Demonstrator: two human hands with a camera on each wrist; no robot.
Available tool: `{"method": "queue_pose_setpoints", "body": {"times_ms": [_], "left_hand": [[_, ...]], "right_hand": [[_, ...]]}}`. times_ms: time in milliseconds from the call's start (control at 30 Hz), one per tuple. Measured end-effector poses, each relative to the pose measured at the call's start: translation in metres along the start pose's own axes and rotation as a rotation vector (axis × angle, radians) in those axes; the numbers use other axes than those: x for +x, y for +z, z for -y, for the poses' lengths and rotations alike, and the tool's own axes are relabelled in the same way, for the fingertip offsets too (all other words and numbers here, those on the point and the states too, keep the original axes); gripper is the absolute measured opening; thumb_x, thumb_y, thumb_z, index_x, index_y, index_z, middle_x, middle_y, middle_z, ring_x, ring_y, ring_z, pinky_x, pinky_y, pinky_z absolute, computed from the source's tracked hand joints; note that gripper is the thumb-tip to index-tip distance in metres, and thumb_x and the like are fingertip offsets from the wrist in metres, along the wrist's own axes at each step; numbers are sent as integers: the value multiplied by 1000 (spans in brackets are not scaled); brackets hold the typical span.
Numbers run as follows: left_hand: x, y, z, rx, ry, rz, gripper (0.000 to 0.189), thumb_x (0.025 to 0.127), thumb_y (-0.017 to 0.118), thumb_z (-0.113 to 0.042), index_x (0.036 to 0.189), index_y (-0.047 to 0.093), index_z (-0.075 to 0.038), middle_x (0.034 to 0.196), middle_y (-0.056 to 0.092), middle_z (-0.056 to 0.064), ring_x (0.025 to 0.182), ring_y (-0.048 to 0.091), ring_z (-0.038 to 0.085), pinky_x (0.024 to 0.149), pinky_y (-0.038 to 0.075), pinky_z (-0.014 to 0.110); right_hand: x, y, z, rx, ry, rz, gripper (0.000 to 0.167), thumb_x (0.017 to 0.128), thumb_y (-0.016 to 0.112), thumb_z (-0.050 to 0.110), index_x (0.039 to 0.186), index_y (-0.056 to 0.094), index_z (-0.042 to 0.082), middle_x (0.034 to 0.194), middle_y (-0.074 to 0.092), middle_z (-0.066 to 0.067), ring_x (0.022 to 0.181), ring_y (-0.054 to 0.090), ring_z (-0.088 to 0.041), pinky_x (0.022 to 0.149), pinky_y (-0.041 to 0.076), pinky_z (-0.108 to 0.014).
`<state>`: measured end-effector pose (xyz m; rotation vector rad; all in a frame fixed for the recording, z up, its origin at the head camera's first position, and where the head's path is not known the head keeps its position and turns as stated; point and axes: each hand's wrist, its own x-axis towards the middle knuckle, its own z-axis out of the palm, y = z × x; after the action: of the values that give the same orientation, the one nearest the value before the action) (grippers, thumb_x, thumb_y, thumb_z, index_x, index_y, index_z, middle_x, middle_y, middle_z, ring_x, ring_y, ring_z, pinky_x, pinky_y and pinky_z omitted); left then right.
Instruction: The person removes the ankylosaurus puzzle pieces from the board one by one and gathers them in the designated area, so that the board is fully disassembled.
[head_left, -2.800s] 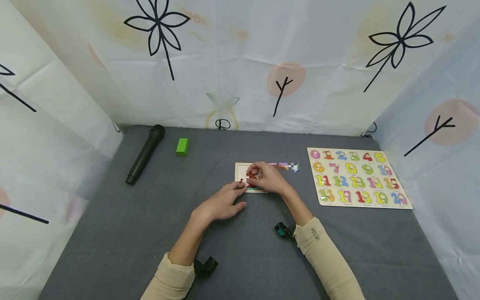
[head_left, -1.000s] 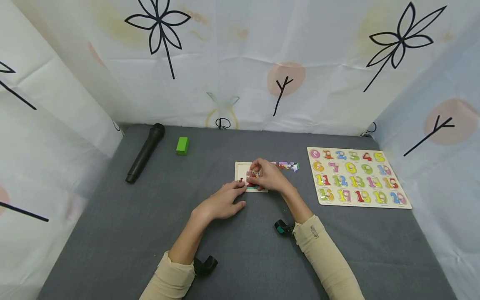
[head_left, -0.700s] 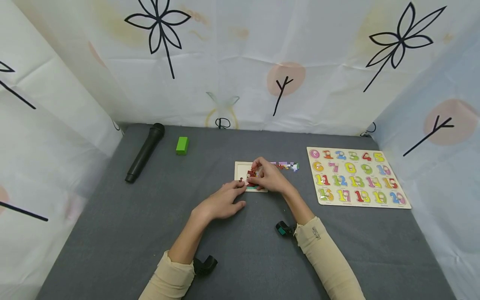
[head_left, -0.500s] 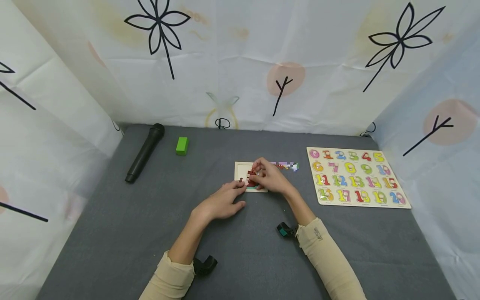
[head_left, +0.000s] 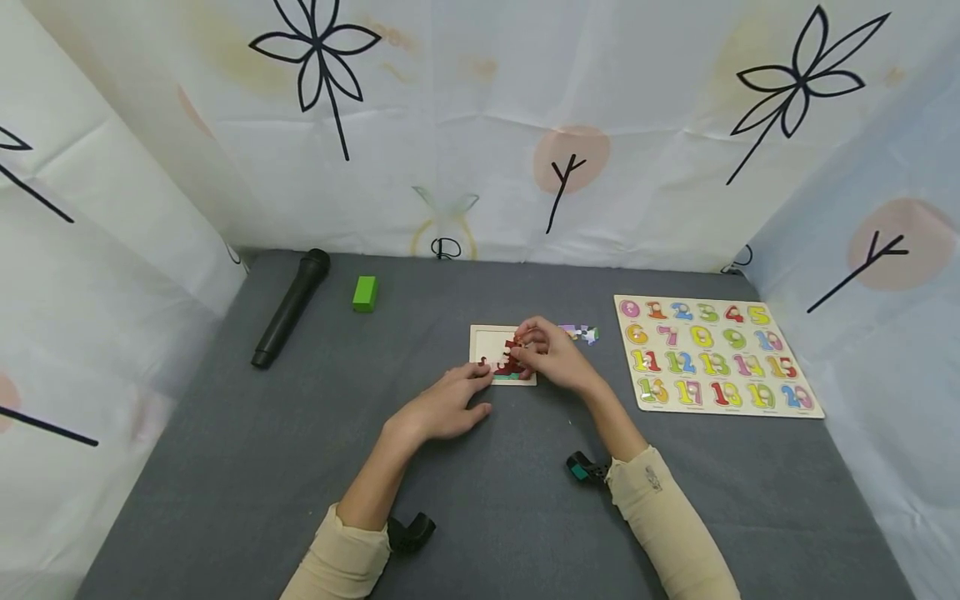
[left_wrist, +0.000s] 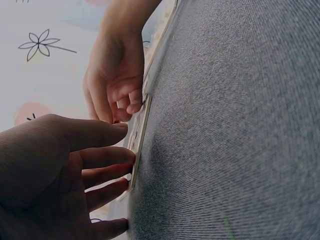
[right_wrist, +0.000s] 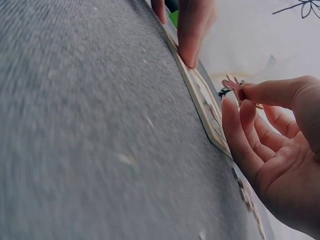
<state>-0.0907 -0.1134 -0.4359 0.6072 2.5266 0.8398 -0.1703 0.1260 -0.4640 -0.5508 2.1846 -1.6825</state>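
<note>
from my remote station i view a grey-covered worktop (head_left: 480, 533), with a square wooden puzzle tray (head_left: 487, 340) lying flat near its centre. the left hand (head_left: 444, 404) is spread, its fingers extended and holding nothing; fingertips rest on the tray's near left corner. the right hand (head_left: 553, 357) is partly closed, its thumb and forefinger pinching a small reddish puzzle piece (right_wrist: 234, 89), which i see, in the right wrist view, tilted and raised over the tray's right part. brown and green picture pieces (head_left: 508, 375) show in the lower part of the tray; i cannot tell how closely they fit, as the fingers cover some of them. loose puzzle pieces (head_left: 585, 333) lie just beyond the right hand, to the right of the tray. farther right lies a number board (head_left: 729, 409); at the far left i note a green block (head_left: 365, 294) and a black microphone (head_left: 288, 312), well apart from both hands. a patterned white curtain (head_left: 480, 92) stands behind the worktop.
</note>
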Motion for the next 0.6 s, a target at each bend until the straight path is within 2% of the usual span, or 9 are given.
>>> {"method": "queue_pose_setpoints", "body": {"times_ms": [267, 433, 600], "left_hand": [[1, 1, 1, 19, -9, 4, 59, 110, 63, -22, 162, 47, 1, 175, 40, 16, 166, 33, 36, 137, 22, 59], [2, 3, 4, -1, -13, 12, 59, 110, 63, -21, 162, 47, 1, 175, 39, 17, 166, 32, 37, 138, 20, 59], [10, 12, 22, 4, 55, -35, 60, 109, 63, -26, 161, 49, 0, 172, 43, 18, 164, 36, 39, 134, 26, 65]], "right_hand": [[-14, -22, 0, -72, 9, -22, 33, 105, 68, 4, 132, 56, -10, 115, 69, -29, 81, 73, -22, 70, 67, -37], [-22, -41, -4, -94, 6, -61, 33, 105, 68, 3, 133, 56, -11, 114, 70, -34, 79, 75, -22, 71, 67, -37], [-28, -58, -8, -121, 19, -114, 31, 105, 67, 1, 131, 56, -12, 110, 69, -36, 74, 74, -14, 70, 67, -33]]}}
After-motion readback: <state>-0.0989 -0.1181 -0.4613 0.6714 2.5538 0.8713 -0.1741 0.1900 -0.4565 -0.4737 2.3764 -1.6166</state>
